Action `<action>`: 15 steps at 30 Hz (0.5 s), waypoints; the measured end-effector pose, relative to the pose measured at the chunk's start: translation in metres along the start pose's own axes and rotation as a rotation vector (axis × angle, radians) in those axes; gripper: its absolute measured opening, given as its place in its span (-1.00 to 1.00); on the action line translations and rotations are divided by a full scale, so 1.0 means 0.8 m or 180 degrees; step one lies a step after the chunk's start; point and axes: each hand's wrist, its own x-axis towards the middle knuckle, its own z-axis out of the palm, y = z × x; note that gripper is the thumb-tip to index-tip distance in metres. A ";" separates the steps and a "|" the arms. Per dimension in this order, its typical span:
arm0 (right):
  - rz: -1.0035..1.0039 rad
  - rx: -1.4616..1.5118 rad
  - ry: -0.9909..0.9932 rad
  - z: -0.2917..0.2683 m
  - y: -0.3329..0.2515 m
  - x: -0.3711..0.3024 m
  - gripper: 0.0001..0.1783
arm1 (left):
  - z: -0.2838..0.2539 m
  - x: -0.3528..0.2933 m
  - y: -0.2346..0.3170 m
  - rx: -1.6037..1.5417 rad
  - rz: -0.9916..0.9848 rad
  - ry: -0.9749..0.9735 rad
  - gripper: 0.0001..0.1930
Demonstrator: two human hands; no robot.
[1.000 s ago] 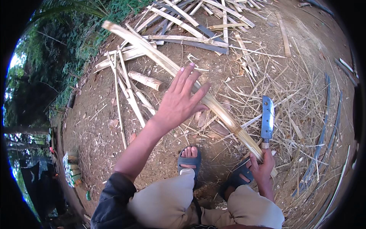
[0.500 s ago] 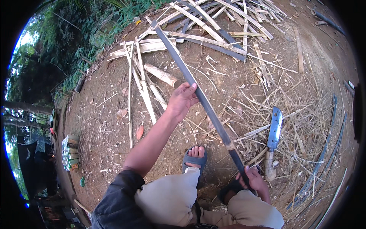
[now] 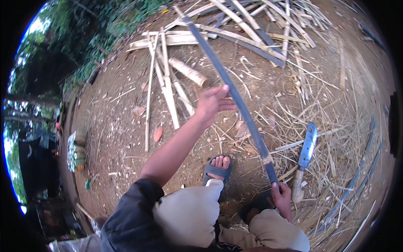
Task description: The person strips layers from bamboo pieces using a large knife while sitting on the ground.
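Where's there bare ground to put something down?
Perhaps the soil between the left forearm and the green-and-white stack, though chips dot it. It's crowded at the strip pile ahead and the shavings around the knife at right.

Soft daylt; foliage dim, L-edge glare, fisheye warp nr rim.
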 end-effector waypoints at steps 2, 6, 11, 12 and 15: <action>-0.0371 0.0020 0.0382 -0.011 0.017 -0.006 -0.60 | 0.002 0.018 -0.026 -0.0058 -0.0072 -0.0147 -0.65; -0.0555 -0.0104 0.1184 -0.062 0.075 -0.016 -0.56 | -0.030 0.025 -0.056 0.0243 -0.0484 0.0288 -0.66; -0.0469 -0.0534 0.2765 -0.160 0.143 -0.045 -0.44 | -0.124 0.054 -0.163 0.1688 0.0203 0.2276 -0.66; -0.0464 -0.0779 0.3001 -0.175 0.146 -0.056 -0.41 | -0.155 0.054 -0.186 0.2141 0.0355 0.2756 -0.65; -0.0512 -0.1282 0.3799 -0.211 0.159 -0.074 -0.35 | -0.196 0.044 -0.205 0.3405 0.0265 0.3272 -0.54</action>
